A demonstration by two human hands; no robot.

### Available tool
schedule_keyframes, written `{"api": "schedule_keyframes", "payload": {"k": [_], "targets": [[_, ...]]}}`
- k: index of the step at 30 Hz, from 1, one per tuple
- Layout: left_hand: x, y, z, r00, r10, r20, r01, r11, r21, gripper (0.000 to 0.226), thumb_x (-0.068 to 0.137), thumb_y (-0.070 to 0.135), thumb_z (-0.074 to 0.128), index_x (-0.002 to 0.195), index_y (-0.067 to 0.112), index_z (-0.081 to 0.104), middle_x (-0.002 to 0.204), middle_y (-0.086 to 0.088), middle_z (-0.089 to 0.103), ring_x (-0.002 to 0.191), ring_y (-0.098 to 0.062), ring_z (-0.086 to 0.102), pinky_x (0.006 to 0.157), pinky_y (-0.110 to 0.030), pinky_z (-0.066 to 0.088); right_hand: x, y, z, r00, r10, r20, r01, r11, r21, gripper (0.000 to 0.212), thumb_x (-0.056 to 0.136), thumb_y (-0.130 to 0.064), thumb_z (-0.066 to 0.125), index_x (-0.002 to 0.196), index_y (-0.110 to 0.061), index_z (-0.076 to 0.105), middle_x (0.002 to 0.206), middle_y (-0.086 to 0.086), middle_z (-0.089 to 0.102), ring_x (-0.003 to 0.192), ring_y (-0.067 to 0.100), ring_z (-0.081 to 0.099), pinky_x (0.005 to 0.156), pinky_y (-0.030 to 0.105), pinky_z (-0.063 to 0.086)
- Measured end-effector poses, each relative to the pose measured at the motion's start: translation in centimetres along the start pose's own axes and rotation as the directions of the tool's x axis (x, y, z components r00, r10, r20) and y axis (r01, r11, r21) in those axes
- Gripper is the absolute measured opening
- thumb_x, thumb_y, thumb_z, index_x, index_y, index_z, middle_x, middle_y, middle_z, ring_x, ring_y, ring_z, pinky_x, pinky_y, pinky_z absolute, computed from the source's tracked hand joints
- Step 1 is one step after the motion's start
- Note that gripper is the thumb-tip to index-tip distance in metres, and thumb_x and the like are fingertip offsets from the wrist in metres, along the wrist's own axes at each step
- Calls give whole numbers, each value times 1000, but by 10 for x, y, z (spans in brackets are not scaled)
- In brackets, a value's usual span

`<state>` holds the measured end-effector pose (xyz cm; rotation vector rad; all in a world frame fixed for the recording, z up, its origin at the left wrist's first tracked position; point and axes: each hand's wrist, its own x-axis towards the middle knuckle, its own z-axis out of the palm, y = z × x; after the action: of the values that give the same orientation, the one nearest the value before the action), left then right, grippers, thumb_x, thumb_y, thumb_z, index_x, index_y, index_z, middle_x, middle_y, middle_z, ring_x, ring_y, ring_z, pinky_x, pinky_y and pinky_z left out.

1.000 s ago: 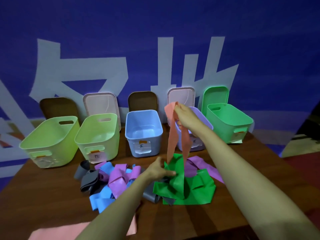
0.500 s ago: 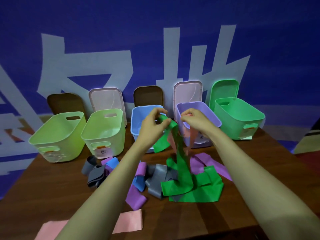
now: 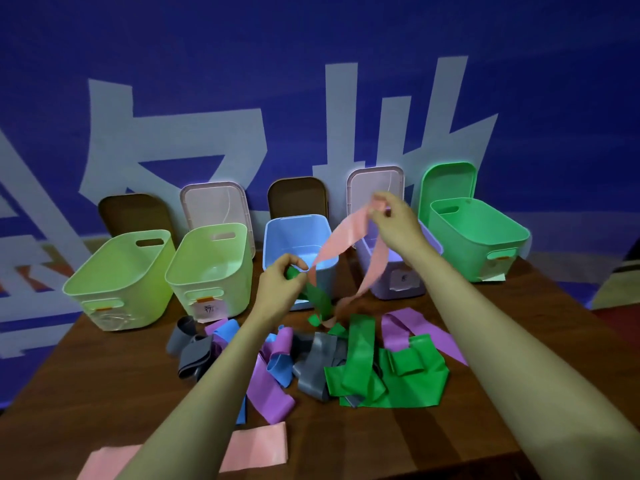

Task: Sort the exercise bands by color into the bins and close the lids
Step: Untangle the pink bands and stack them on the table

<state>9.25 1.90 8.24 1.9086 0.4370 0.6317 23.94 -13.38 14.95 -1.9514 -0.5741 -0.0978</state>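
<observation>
hands [image 3: 396, 216] raised, pinching bands [image 3: 349, 233]

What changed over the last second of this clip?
The left hand left the pile, took hold of the green band and lifted it; the right hand drew the pink band up and away from it. Bins and lids stayed put.

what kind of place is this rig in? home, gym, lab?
Likely a staged recording setup, not a home: a wooden table in front of a blue banner with huge pale characters, and five open bins lined up with lids propped behind.
</observation>
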Motion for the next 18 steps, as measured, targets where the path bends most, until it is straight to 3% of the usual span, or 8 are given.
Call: {"api": "schedule_keyframes", "payload": {"k": [2, 6, 10, 12, 15, 18], "targets": [[-1, 8, 2, 997, 63, 50, -61, 997, -52, 17, 81, 8, 61, 76, 24, 59, 69, 5, 57, 57, -9, 49, 58, -22, 44, -2, 2, 6, 989, 13, 145, -5, 998, -59, 37, 91, -9, 51, 127, -10, 56, 128, 11, 59, 116, 24, 55, 99, 31, 40], [2, 41, 0, 986, 160, 47, -132, 923, -363, 18, 83, 5, 63, 81, 23, 62, 77, 10, 59, 69, -11, 50, 67, -25, 43, -8, 6, 10, 977, 33, 210, 28, 958, -285, 33, 91, -14, 52, 123, -11, 59, 125, 10, 61, 115, 26, 54, 93, 27, 39], [11, 65, -7, 978, 207, 35, -162, 847, -506, 19, 85, 6, 64, 83, 24, 64, 79, 5, 60, 75, -13, 53, 69, -22, 47, -22, 17, 17, 871, 238, 430, -29, 898, -438, 28, 87, -18, 62, 113, -8, 64, 101, 8, 63, 84, 21, 55, 78, 28, 45], [13, 68, -10, 978, 209, 1, -186, 872, -453, 17, 86, 4, 62, 83, 21, 63, 81, 4, 60, 75, -12, 53, 67, -21, 48, -24, 25, 21, 914, 237, 328, -92, 911, -402, 24, 88, -17, 58, 109, -5, 65, 101, 12, 65, 84, 27, 57, 82, 34, 48], [14, 54, -12, 977, 172, -130, -206, 921, -332, 22, 87, -2, 57, 80, 18, 60, 81, 5, 60, 69, -5, 53, 65, -19, 47, -21, 27, 20, 984, 166, 64, -134, 929, -345, 28, 91, -15, 50, 116, -5, 59, 119, 17, 61, 109, 34, 54, 89, 36, 43], [16, 24, -14, 977, 115, -180, -139, 983, -124, 24, 86, 1, 55, 77, 23, 58, 79, 4, 60, 67, -10, 53, 70, -35, 50, -18, 14, 14, 998, 13, -63, -27, 971, -239, 32, 92, -10, 47, 123, -6, 55, 125, 14, 57, 115, 31, 52, 91, 34, 40]]}}
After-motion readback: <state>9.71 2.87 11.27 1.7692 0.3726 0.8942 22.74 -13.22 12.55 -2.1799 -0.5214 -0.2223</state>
